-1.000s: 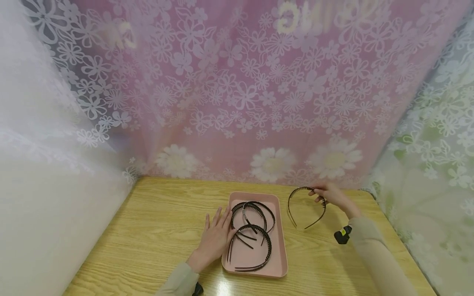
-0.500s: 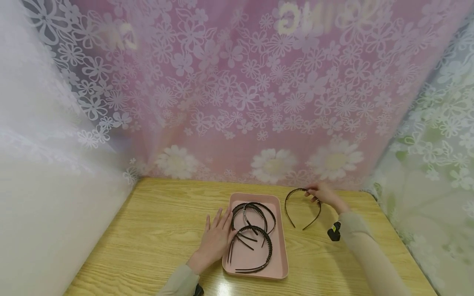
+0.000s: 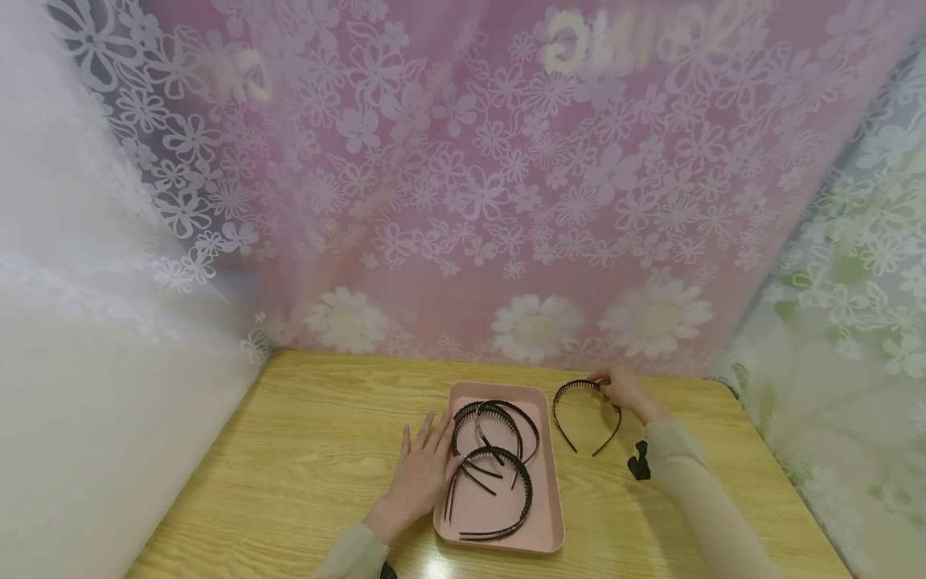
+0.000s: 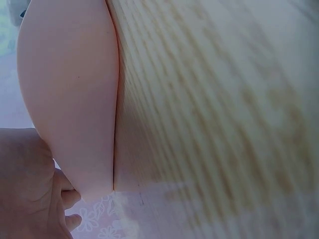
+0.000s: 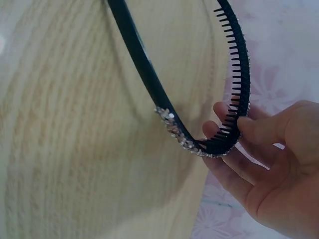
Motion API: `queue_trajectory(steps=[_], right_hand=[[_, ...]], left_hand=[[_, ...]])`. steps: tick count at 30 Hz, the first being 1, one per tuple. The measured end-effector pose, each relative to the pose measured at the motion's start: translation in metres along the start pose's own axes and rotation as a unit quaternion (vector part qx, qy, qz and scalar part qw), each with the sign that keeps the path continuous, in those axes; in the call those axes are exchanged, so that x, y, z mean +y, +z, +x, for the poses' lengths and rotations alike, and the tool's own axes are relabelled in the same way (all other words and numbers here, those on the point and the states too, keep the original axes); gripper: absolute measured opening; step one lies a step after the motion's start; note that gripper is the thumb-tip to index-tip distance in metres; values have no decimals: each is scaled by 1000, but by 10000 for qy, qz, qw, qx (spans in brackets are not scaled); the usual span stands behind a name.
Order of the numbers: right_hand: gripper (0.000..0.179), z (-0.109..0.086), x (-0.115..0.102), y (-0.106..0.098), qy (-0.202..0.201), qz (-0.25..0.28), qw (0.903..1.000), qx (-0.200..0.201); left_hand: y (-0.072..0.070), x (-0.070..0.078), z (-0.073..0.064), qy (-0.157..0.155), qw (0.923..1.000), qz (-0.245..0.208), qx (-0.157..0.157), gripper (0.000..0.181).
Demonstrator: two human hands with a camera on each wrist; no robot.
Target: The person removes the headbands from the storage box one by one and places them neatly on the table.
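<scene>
A pink tray [image 3: 499,545] stands on the wooden table with several black toothed headbands [image 3: 530,482] lying in it, overlapping one another. My left hand [image 3: 418,474] rests against the tray's left side, fingers straight and spread along the rim; the left wrist view shows the hand [image 4: 25,184] at the tray's outer wall [image 4: 75,89]. To the right of the tray, my right hand [image 3: 622,390] pinches a headband [image 3: 555,410] at its upper right. In the right wrist view this headband [image 5: 242,64] has inner teeth and glittery stones outside, between thumb and fingers of the hand [image 5: 269,164].
The wooden table [image 3: 325,434] reaches back to a pink flowered curtain [image 3: 434,201]. Pale curtains hang on the left [image 3: 108,362] and right sides. A black wrist device [image 3: 639,461] sits by the right sleeve [image 3: 687,474].
My right hand has moved left with the headband, closer to the tray and slightly lower in the head view. The left hand and the headbands in the tray stay as they were.
</scene>
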State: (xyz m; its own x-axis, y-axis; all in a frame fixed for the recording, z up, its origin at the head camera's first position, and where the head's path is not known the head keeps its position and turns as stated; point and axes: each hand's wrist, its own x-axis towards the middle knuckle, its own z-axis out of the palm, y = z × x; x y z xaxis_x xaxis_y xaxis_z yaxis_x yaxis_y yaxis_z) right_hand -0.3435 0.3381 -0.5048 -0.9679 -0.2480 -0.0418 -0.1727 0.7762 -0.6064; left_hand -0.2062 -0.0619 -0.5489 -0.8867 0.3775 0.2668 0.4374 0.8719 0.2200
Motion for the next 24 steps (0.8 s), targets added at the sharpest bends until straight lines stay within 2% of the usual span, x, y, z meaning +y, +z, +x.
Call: queue_trajectory(steps=[5,11,18,24], right_hand=[[37,-1,-1,4,196,-220,9995,137],[25,1,3,8,66,-649,9969,442],[21,1,5,11,352,-600,9962,528],[20,4,11,13,311,-597,9960,595]], left_hand=[[1,-1,-1,29,10000,31,59,57],[1,0,0,4,10000,-1,19,58],[2,-1,0,14,10000,-12,-5,58],[2,0,0,12,10000,-19,8,57]])
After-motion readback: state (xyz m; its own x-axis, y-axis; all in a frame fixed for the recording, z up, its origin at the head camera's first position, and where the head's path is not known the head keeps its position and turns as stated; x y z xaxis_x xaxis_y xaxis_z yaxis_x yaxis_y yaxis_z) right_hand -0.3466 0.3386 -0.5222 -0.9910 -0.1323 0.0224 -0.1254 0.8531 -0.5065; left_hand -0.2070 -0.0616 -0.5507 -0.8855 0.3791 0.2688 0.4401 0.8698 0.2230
